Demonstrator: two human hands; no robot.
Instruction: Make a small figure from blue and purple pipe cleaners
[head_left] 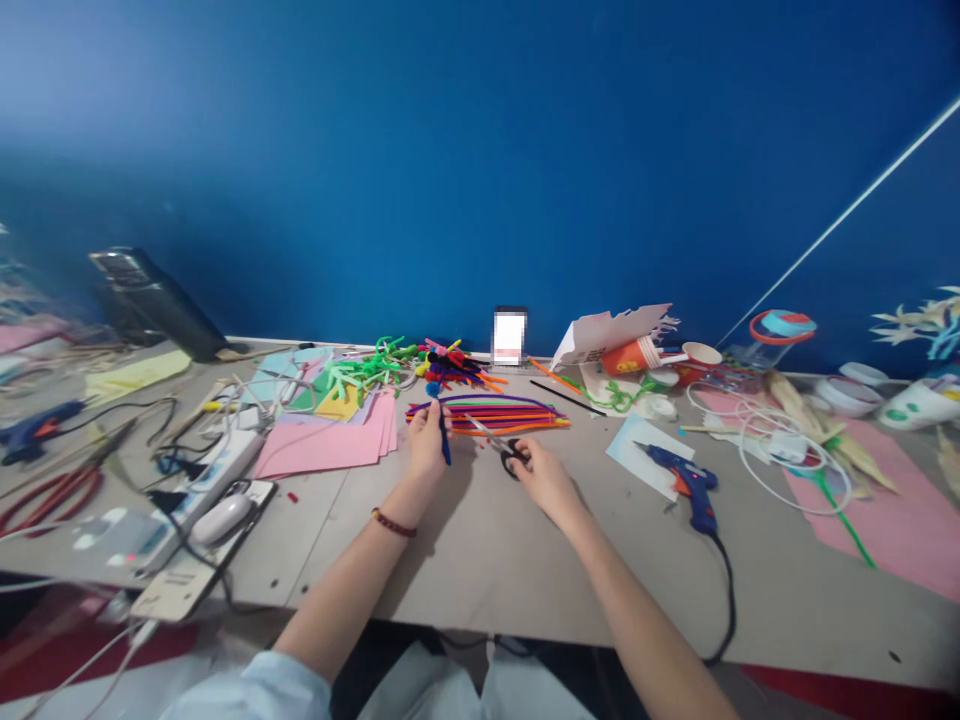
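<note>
My left hand [427, 440] is closed around a dark blue pipe cleaner [445, 445]; its blue upper end pokes out above the fingers and a straight length hangs below. In my right hand [541, 468] is a pair of scissors [512, 458] with black handles, the blades pointing left toward the other hand. The blades look slightly parted and stay clear of the blue piece. Just beyond both hands lies a row of straight pipe cleaners [517, 418] in purple, red and orange. A pile of bent, multicoloured pipe cleaners [454, 365] sits behind it.
A blue glue gun [697, 485] rests at the right by a pale sheet [651, 455]. On the left are pink paper [322, 447], a power strip [202, 500] and a phone with a white case [184, 580] on it. A lit phone [510, 337] leans against the wall.
</note>
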